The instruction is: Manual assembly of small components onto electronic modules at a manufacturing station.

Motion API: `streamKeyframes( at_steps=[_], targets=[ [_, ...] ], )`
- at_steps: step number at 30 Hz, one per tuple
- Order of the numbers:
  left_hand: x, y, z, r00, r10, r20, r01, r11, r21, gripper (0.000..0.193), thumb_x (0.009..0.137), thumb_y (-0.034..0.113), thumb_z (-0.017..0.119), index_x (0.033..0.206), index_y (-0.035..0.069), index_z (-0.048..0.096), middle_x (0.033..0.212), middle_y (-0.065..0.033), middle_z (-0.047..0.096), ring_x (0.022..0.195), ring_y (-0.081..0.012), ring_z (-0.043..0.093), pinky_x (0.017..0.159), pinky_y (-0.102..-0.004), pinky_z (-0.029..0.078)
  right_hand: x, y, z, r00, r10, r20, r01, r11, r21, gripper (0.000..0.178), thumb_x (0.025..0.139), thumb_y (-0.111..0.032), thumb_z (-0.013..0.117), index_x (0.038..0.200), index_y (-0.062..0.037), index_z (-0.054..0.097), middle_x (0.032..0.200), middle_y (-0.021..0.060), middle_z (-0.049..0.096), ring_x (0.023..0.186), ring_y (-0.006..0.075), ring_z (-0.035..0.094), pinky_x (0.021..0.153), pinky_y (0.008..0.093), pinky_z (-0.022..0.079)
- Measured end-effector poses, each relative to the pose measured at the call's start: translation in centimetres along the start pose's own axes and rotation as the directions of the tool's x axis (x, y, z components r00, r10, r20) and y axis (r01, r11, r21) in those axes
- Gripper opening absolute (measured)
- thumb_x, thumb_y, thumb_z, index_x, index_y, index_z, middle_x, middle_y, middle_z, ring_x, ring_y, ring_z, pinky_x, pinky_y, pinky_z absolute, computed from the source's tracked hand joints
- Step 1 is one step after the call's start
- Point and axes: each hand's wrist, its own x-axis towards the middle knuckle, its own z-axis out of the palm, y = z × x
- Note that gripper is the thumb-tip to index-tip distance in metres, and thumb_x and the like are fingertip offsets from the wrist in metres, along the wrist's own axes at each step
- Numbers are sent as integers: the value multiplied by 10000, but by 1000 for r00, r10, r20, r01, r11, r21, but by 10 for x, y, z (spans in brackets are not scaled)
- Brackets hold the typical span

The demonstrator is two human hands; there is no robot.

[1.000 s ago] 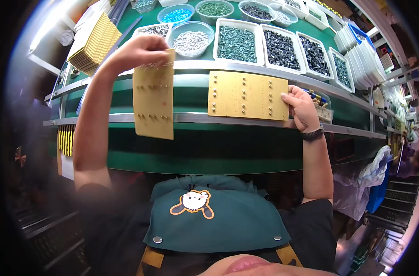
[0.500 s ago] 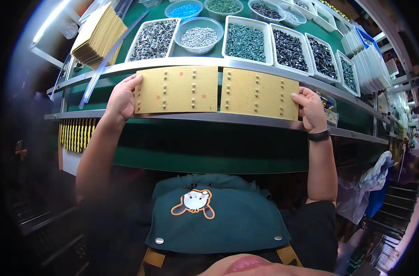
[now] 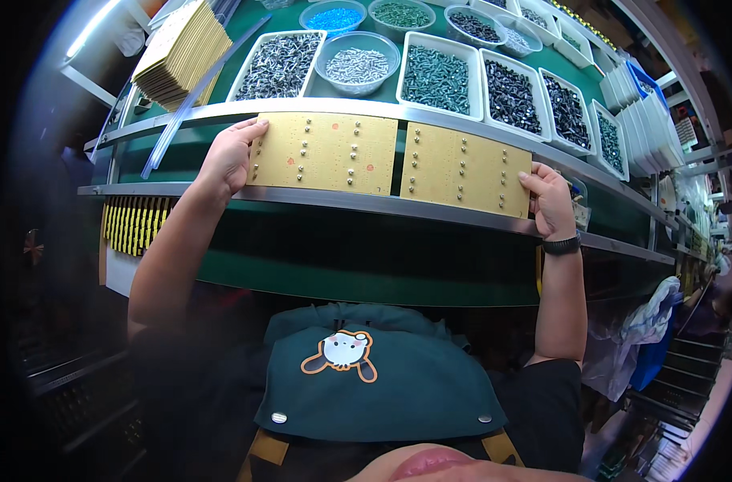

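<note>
L hand (image 3: 228,159) pinches outer edge of L board (image 3: 324,153), R hand (image 3: 550,201) ditto R board (image 3: 477,170), slim gap btwn.

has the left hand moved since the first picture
Yes: the left hand has come toward the person, from above the upper metal rail in the picture to just below it.

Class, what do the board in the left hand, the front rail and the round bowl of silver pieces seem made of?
The board in the left hand: probably stiff laminate, dull tan; it looks flat though held at one end.
Front rail: likely metal, perhaps aluminium; grey with a satin sheen.
Bowl: apparently glossy plastic; its walls look translucent.
</note>
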Motion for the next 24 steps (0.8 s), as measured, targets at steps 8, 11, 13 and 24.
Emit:
streamKeyframes(
  at_steps=[8,11,13,24],
  targets=[
    [-7,4,-2,999,-35,6,35,999,21,438,1036,161,639,1363,-120,565,1257,-295,658,1092,-302,689,953,-399,579,-6,-4,5,1000,10,3,-10,995,-94,230,1001,-77,649,1206,27,647,953,71,708,711,102,649,629,212,553],
    [-14,12,-20,993,-98,67,96,995,34,486,1034,195,646,1384,-125,541,1286,-297,636,1171,-318,649,1036,-450,530,-8,-12,24,999,8,-35,-17,966,-260,246,1019,-139,658,1208,17,649,952,53,705,741,116,638,689,251,548],
    [-30,10,-27,991,134,-14,-130,978,162,527,1036,228,636,1421,-109,510,1299,-273,622,1237,-327,600,1093,-495,473,-7,-14,23,984,-152,-94,101,907,-409,242,1024,-157,657,1196,14,654,940,50,704,743,120,631,698,258,540],
    [-144,-152,-36,483,843,236,-798,314,514,274,843,-76,697,1105,5,690,898,-100,707,647,-187,592,636,-279,515,103,-69,205,917,-208,341,393,622,-677,285,980,-228,660,913,41,724,717,85,716,495,151,608,489,272,500]
  ],
)
